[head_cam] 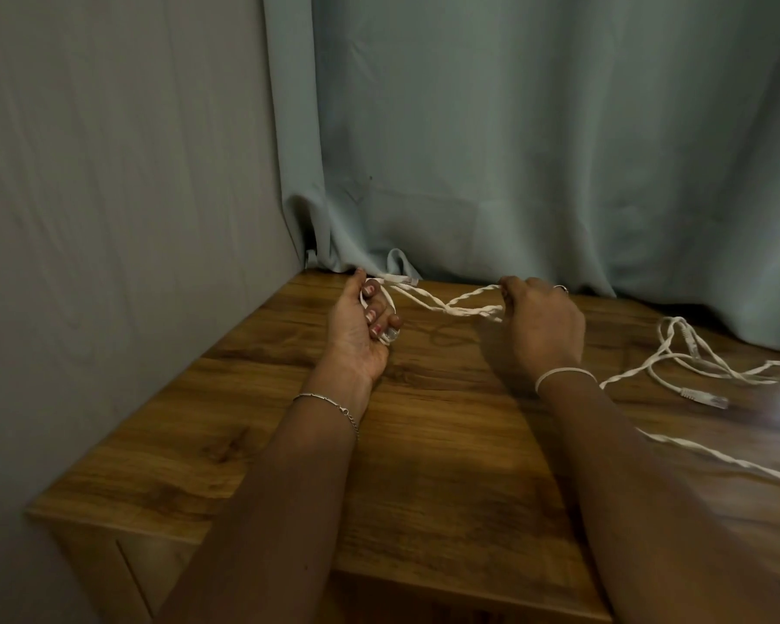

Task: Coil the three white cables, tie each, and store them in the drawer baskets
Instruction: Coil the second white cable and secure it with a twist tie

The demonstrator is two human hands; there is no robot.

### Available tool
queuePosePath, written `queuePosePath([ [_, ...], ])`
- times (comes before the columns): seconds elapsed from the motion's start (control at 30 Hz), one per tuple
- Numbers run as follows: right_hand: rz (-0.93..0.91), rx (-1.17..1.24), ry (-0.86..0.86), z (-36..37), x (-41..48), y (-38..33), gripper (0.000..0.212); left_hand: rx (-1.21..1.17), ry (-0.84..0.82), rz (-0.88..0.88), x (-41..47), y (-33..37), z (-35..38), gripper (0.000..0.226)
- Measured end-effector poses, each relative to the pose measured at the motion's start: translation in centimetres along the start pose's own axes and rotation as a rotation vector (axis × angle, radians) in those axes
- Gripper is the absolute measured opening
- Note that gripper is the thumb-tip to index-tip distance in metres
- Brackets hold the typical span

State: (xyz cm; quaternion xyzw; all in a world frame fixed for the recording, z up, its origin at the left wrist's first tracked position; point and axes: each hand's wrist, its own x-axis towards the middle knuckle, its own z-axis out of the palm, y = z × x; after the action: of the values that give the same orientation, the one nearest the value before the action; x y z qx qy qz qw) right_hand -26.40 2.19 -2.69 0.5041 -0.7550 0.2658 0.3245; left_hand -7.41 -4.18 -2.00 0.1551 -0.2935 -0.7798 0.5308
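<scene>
Just above the centre of the frame we see one white cable [446,304] stretched in the air between the two hands, above the wooden tabletop [424,425]. It is thin and pale, and its strands cross and twist round each other in the span.

The left hand [361,324] lies palm up at centre left. Its fingers are curled round several turns of this cable, and a clear plug [390,334] shows by the little finger. The right hand [542,328] shows us its back, and its thumb and fingertips are closed in a pinch on the cable's other side.

At the right edge of the frame, loose cables [676,353] lie uncoiled on the wood, white as well, with clear connectors at their ends.

A thin bracelet [329,400] circles the left wrist, a white band [564,373] the right. A pale blue curtain [536,128] fills the upper frame.
</scene>
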Motion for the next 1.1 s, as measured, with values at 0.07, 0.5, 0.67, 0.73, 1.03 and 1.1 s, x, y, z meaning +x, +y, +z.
queuePosePath([
  [0.07, -0.029, -0.029, 0.014, 0.1, 0.0, -0.3, 0.024, -0.008, 0.022, 0.017, 0.0, 0.1, 0.0, 0.045],
  [0.5, 0.804, 1.727, -0.154, 0.5, 0.8, 0.4, 0.018, 0.097, 0.221, -0.14, 0.7, -0.1, -0.7, 0.045],
  [0.67, 0.849, 1.924, -0.102, 0.5, 1.0, 0.7, 0.019, 0.125, 0.216, -0.166, 0.7, -0.2, -0.7, 0.045],
  [0.73, 0.899, 2.063, -0.064, 0.4, 1.1, 0.6, 0.019, 0.133, 0.226, -0.173, 0.7, -0.3, -0.7, 0.045],
  [1.03, 0.586, 1.462, -0.044, 0.7, 1.0, -0.1, 0.021, 0.074, 0.184, -0.074, 0.6, 0.0, -0.5, 0.045],
  [1.1, 0.491, 1.296, -0.057, 0.8, 1.1, -0.5, 0.019, 0.067, 0.156, -0.041, 0.5, 0.0, -0.4, 0.045],
])
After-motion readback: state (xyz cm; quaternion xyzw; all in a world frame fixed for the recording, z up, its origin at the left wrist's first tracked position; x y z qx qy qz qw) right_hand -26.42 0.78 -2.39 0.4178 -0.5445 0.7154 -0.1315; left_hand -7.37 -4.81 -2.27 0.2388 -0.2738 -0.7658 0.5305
